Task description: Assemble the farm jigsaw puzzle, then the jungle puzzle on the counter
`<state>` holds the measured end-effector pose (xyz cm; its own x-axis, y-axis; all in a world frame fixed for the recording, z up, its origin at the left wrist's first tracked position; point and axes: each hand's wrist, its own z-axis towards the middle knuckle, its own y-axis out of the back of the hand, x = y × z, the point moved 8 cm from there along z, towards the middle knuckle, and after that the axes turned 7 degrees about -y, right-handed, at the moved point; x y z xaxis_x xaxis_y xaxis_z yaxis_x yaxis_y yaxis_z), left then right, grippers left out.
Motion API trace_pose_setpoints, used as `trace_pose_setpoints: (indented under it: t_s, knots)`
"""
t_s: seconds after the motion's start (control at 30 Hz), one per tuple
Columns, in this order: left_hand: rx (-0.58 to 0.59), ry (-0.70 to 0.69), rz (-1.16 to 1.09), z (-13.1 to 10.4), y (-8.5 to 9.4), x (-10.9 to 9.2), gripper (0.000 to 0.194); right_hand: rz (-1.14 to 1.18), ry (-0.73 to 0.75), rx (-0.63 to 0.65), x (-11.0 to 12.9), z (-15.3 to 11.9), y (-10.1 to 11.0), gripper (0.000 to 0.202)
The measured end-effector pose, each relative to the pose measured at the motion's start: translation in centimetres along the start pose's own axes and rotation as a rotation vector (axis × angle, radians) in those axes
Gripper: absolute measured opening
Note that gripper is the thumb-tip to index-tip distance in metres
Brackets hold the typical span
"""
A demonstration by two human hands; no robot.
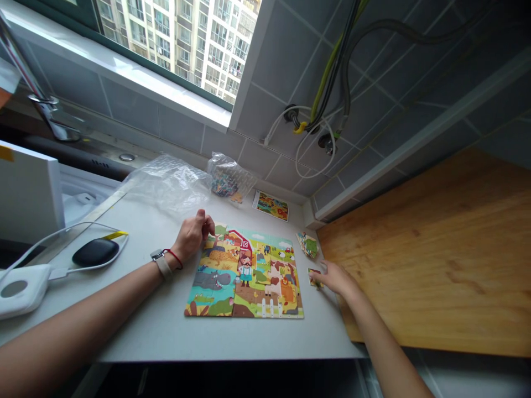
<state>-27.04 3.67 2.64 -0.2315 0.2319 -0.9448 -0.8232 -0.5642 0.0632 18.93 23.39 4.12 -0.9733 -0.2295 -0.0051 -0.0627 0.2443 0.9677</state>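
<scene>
A colourful animal puzzle (pixel 244 276) lies flat on the white counter, with a farmer, a barn, a hippo and a lion in its picture. Beside its upper left corner rests my left hand (pixel 191 237), fingers curled in loosely, with nothing seen in them. To the right of the puzzle, my right hand (pixel 338 278) has its fingertips at the edge of a small puzzle piece (pixel 314 276) on the counter; its fingers are partly hidden. Just above that lies a small pile of puzzle pieces (pixel 307 245).
Behind the puzzle are a picture card (pixel 271 205), a clear bag of small pieces (pixel 227 182) and crumpled plastic wrap (pixel 166 179). A black oval device (pixel 95 252) and a white charger (pixel 25 290) with cables lie left. A wooden board (pixel 435 254) borders the right side.
</scene>
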Motion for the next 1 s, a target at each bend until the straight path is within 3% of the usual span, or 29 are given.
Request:
trace_pose_setpoints:
  t_s: [0.1, 0.3, 0.47, 0.67, 0.87, 1.0]
  knots:
    - [-0.009, 0.003, 0.007, 0.0, 0.1, 0.0, 0.083, 0.023, 0.134, -0.031, 1.8, 1.8, 1.4, 0.068]
    - [-0.006, 0.009, -0.003, 0.0, 0.0, 0.0, 0.081, 0.033, 0.341, -0.017, 4.8, 5.3, 2.7, 0.094]
    - [-0.007, 0.01, -0.01, 0.1, 0.0, -0.1, 0.08, -0.005, 0.376, -0.021, 5.0, 6.5, 3.3, 0.081]
    - [0.0, 0.008, -0.011, 0.1, 0.0, 0.1, 0.082, -0.03, 0.429, -0.083, 6.0, 4.9, 4.6, 0.07]
    - [-0.01, 0.026, -0.005, 0.0, 0.1, 1.0, 0.082, -0.036, 0.612, 0.031, 12.2, 1.5, 2.4, 0.067]
    - [-0.009, 0.031, -0.022, 0.0, 0.1, 1.0, 0.082, -0.062, 0.633, 0.109, 14.8, 1.4, 1.2, 0.053]
